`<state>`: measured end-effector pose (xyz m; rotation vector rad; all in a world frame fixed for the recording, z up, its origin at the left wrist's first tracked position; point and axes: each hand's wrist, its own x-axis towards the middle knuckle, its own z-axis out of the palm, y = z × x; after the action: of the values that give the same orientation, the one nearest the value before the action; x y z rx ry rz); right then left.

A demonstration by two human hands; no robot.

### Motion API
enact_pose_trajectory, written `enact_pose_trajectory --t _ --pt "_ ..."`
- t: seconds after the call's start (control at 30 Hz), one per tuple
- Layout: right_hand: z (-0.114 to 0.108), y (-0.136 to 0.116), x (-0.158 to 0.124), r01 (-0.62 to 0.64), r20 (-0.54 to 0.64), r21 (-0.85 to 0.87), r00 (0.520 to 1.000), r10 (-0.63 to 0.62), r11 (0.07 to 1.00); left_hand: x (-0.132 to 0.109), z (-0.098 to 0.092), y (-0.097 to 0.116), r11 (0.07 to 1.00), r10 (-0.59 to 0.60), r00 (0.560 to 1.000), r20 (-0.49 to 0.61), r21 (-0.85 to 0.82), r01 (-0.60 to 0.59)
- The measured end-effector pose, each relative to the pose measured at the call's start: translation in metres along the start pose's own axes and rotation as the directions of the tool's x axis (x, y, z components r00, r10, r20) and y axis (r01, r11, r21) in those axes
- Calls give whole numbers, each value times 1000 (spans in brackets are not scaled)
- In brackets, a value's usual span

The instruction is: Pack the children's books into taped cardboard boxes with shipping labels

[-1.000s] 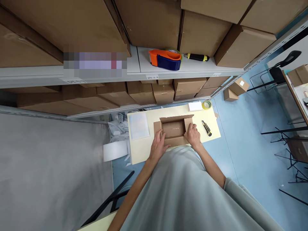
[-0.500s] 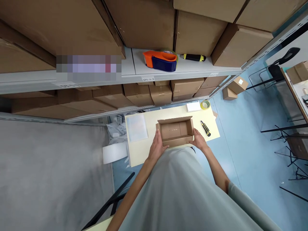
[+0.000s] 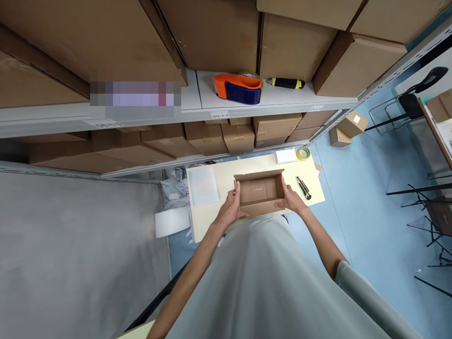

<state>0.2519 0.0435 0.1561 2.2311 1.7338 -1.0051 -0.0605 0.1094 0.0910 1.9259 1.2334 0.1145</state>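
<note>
An open-topped cardboard box [image 3: 262,207] stands at the front edge of the pale yellow table [image 3: 226,169], with nothing in it. My left hand [image 3: 232,207] grips its left end, fingers along the outer side and thumb at the front corner. On the right end, my right hand [image 3: 290,197] holds the box, its fingers over the upper rim. To the right of the box lies a black and yellow cutter [image 3: 303,188]. Behind it are a white box [image 3: 286,156] and a roll of yellowish tape [image 3: 303,153]. A clear plastic sheet [image 3: 204,186] lies at the table's left.
Above the table, a shelf [image 3: 197,113] holds large cartons [image 3: 222,37], an orange and blue tape dispenser [image 3: 238,88] and another cutter [image 3: 287,83]. Plastic bags [image 3: 175,188] and a white roll [image 3: 172,222] are left of the table. Small cartons [image 3: 353,123] sit on the floor at right.
My fingers have shifted higher along both ends of the box. The camera view has moved slightly, so the surroundings appear a little further right.
</note>
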Motion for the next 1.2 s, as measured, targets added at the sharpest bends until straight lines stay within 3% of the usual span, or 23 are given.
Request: enact_pose_trajectory --t 0.2,0.33,0.53,0.7,0.8,0.87,0.97,1.07,1.2 --pt "-32 -23 29 8 164 -224 986 29 975 41 -31 2 984 -60 988 144 176 34" --pt "-39 -26 39 -10 219 -176 974 49 984 56 -32 -1 977 -109 970 217 202 64" --pt "-43 -26 39 -26 229 -145 972 59 989 63 -31 2 979 -134 965 227 184 93" --pt "-50 -26 23 -48 215 -145 974 78 988 33 -41 3 993 -94 987 134 90 82" --pt "-55 -23 4 -70 165 -129 982 91 989 0 -45 -18 995 -81 997 -5 -65 81" --pt "-62 -27 -10 -88 78 -118 992 97 989 -20 -47 -42 977 -157 981 -116 -163 137" --pt "-71 -54 -23 -35 -67 -25 997 33 999 -37 -50 -85 928 -344 903 -256 -239 286" --pt "-68 -107 -17 147 -88 183 987 -132 972 -34 -54 -123 877 -474 819 -323 -259 405" --pt "-21 -190 31 305 13 451 937 -348 839 -11 -59 -153 836 -548 762 -346 -271 478"
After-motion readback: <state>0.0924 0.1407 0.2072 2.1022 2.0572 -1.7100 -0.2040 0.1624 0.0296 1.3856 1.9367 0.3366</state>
